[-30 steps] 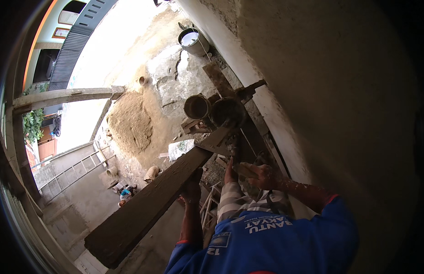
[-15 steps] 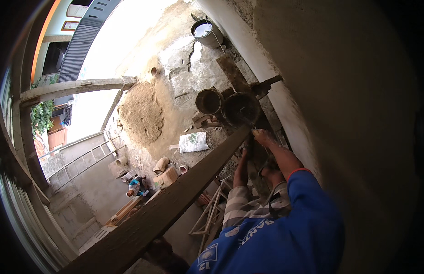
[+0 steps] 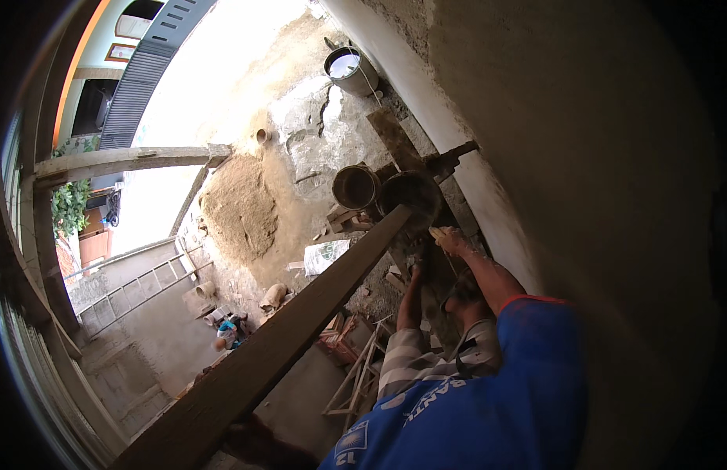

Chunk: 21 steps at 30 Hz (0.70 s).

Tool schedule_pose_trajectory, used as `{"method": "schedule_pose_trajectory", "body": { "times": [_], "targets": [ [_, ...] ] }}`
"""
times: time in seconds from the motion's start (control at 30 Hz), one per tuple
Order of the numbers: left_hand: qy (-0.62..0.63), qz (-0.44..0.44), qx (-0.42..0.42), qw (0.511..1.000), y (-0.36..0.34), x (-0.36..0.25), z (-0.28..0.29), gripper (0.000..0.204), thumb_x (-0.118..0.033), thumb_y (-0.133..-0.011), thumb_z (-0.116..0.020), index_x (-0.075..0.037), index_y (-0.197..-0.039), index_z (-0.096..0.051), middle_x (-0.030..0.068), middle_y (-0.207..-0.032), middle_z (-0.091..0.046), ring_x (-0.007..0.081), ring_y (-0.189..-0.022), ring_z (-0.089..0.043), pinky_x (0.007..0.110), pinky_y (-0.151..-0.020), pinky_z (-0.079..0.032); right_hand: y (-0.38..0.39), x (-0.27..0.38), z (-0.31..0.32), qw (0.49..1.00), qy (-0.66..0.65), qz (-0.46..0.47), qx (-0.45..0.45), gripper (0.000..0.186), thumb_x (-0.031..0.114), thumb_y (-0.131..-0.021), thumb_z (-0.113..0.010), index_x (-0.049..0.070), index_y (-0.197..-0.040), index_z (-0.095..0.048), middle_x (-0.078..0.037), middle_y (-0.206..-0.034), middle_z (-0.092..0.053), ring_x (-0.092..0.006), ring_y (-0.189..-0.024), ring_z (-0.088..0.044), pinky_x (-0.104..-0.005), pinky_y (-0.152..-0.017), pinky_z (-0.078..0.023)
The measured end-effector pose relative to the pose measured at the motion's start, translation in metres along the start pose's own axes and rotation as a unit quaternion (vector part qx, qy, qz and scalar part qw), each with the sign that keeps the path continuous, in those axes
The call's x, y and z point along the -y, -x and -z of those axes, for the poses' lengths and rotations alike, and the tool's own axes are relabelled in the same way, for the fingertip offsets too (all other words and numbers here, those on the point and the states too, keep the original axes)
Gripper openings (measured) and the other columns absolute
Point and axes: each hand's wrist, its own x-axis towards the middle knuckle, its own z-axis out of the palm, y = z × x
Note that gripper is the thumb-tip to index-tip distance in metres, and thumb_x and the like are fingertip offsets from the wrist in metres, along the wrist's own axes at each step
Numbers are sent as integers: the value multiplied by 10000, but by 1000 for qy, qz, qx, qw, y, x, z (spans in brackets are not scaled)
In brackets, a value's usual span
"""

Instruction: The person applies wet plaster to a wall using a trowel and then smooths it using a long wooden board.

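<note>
My right hand (image 3: pixel 455 241) is closed round the pale handle of a tool (image 3: pixel 436 233), just on the near side of a dark bucket (image 3: pixel 428 186). The tool's working end is blurred and I cannot make out its shape. A second bucket (image 3: pixel 356 186) stands to the left, touching or nearly touching the first. A long wooden beam (image 3: pixel 301 313) runs from the lower left up to the dark bucket, overlapping its near rim. At the lower edge, my left hand (image 3: pixel 258 440) appears as a dark shape against the beam; its fingers are hidden.
Far below are a sand heap (image 3: pixel 240 205), a white sack (image 3: pixel 324 254), a ladder (image 3: pixel 136 296) and a water-filled bucket (image 3: pixel 352 69). Another person (image 3: pixel 232 333) is at the lower left. A plastered wall (image 3: pixel 583 172) rises close on my right. Planks (image 3: pixel 396 141) cross beneath the buckets.
My right hand and the tool have drawn back slightly from the dark bucket. The view has shifted a little, and the beam now covers more of the white sack and the bucket's rim.
</note>
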Motion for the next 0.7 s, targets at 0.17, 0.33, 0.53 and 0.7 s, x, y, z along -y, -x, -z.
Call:
{"method": "schedule_pose_trajectory", "body": {
  "times": [0.17,0.33,0.53,0.7],
  "targets": [
    [15,-4,61,998,-6,-4,-1,533,-75,-687,-694,12,-1162,-468,120,-1186,-488,230,-1086,-467,378,-941,-362,44,45,2,969,121,199,-83,480,205,-807,-563,59,-1251,-451,-189,-954,-602,-269,-720,-619,-356,-592,-512],
    [60,-32,208,976,-37,-8,-23,553,-68,-674,-702,13,-1167,-464,120,-1187,-486,228,-1088,-466,379,-944,-361,203,129,28,856,160,461,-171,561,279,-763,-634,147,-1273,-440,-208,-1005,-581,-346,-955,-547,-446,-823,-444],
    [154,-116,439,877,-91,-50,-76,576,-60,-660,-711,14,-1172,-459,119,-1189,-484,225,-1091,-466,380,-947,-360,341,238,55,798,233,526,-180,613,393,-669,-708,141,-1191,-511,-151,-1036,-558,-377,-916,-534,-446,-802,-456],
    [181,-143,495,838,-104,-91,-75,595,-53,-648,-718,15,-1177,-455,119,-1190,-483,223,-1094,-465,382,-950,-358,380,246,41,622,309,653,-302,564,355,-655,-702,56,-1094,-512,-94,-914,-559,-258,-730,-529,-359,-654,-455]
  ]
}}
